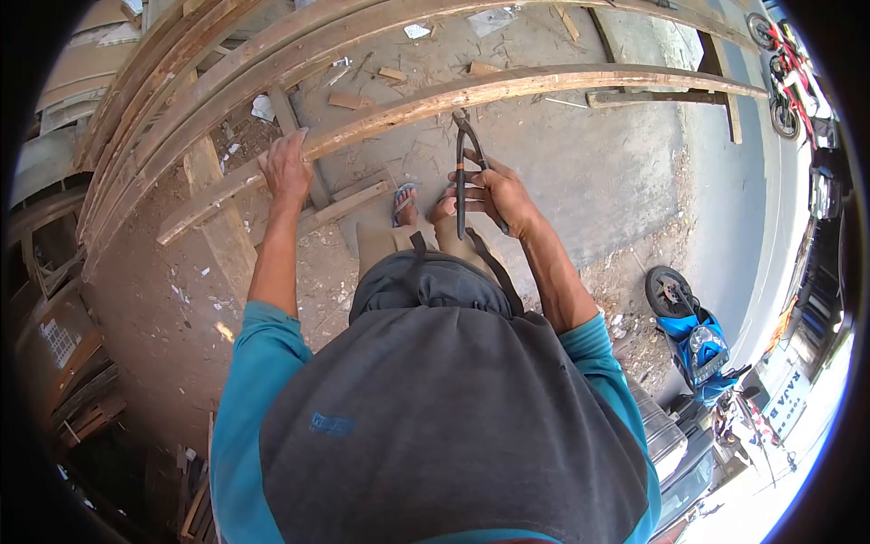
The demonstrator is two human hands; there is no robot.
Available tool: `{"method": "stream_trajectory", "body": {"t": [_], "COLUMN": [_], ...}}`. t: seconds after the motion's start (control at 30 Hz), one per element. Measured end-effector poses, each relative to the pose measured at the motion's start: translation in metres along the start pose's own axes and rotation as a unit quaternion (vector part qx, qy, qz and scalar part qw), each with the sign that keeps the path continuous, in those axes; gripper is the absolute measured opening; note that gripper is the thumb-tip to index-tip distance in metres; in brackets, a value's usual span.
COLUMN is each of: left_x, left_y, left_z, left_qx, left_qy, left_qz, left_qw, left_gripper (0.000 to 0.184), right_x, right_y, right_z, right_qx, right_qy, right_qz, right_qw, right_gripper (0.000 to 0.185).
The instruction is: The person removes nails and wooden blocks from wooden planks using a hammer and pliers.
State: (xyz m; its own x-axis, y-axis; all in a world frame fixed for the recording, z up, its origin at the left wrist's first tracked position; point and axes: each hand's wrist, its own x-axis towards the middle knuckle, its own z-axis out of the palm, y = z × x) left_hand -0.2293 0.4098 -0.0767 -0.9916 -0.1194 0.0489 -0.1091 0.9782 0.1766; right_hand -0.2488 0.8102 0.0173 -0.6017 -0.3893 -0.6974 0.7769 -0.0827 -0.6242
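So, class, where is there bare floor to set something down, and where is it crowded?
The clearest patch is the concrete floor right of the pincers, between the long beam and the rubble strip. It is crowded at upper left, where other beams run close together, and past the long beam, where wood scraps litter the ground.

Whether the pincers (460,170) touch the beam (435,98) seems too small to tell.

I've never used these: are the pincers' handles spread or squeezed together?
Spread: the handles form a V, with a visible gap between them.
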Motion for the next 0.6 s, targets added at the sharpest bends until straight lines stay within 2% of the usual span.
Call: {"method": "stream_trajectory", "body": {"t": [0.13,0.47,0.53,0.6], "left_x": [-0.008,-0.013,-0.011,-0.011], "left_y": [0.008,0.012,0.016,0.019], "left_z": [-0.006,0.006,0.005,0.0], "left_qx": [-0.014,0.047,0.046,0.039], "left_qy": [0.02,0.057,0.06,0.049], "left_qz": [0.001,-0.008,-0.005,-0.02], "left_qw": [1.0,0.997,0.997,0.998], "left_gripper": [0.062,0.065,0.065,0.064], "right_x": [0.009,0.009,0.011,0.016], "right_y": [-0.003,-0.033,-0.027,-0.025], "right_z": [-0.003,-0.023,-0.027,-0.026], "right_qx": [0.014,0.028,0.037,0.093], "right_qy": [-0.012,-0.069,-0.071,-0.072], "right_qz": [0.021,0.097,0.094,0.112], "right_qw": [1.0,0.992,0.992,0.987], "right_gripper": [0.065,0.066,0.064,0.054]}}
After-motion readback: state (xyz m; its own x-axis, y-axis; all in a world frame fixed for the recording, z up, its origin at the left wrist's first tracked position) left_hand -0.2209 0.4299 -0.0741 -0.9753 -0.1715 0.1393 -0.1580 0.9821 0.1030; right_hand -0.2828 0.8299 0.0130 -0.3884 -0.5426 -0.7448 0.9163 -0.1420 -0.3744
